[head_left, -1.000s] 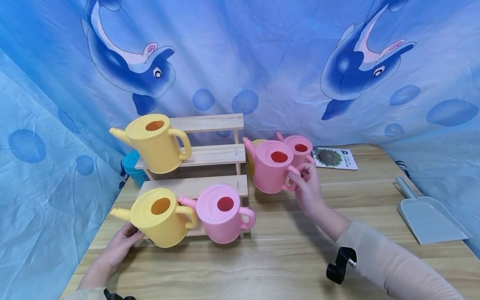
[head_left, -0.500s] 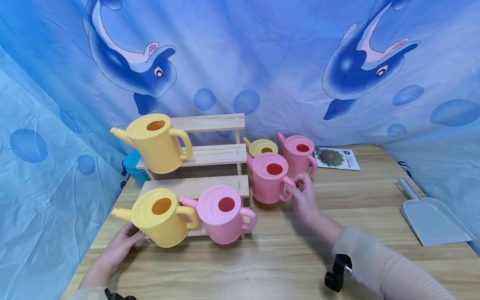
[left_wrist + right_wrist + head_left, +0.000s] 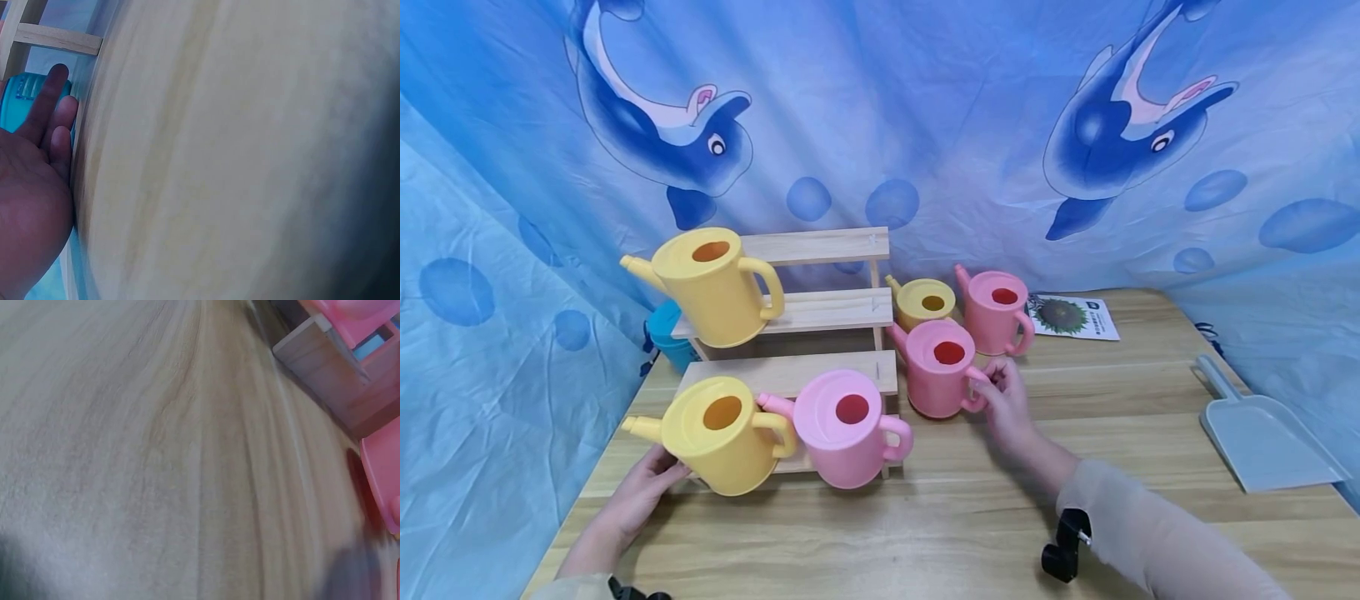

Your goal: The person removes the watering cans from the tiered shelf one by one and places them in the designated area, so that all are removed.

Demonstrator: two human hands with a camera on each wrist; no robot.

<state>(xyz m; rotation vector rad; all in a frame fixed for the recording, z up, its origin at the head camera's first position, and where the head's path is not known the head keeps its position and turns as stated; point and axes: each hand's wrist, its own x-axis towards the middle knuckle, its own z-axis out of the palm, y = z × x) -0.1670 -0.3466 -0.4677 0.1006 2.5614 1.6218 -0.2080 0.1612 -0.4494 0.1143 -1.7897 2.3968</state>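
- Right hand (image 3: 1006,404) grips the handle (image 3: 974,406) of a deep-pink watering can (image 3: 934,379), just right of the tiered wooden stand (image 3: 820,308), before the rear yellow watering can (image 3: 917,315).
- Left hand (image 3: 643,492) lies beside the front yellow watering can (image 3: 726,454); whether it holds anything, I cannot tell.

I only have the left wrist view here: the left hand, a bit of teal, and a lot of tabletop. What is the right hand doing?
Observer: It's in the head view: the right hand holds a pink watering can by its handle.
Operator: Is anything close behind that can?
Observer: Yes, a yellow watering can, partly hidden by the pink one.
Operator: And what is over on the far right?
Observer: A grey dustpan lies there, its handle end pointing away from the person.
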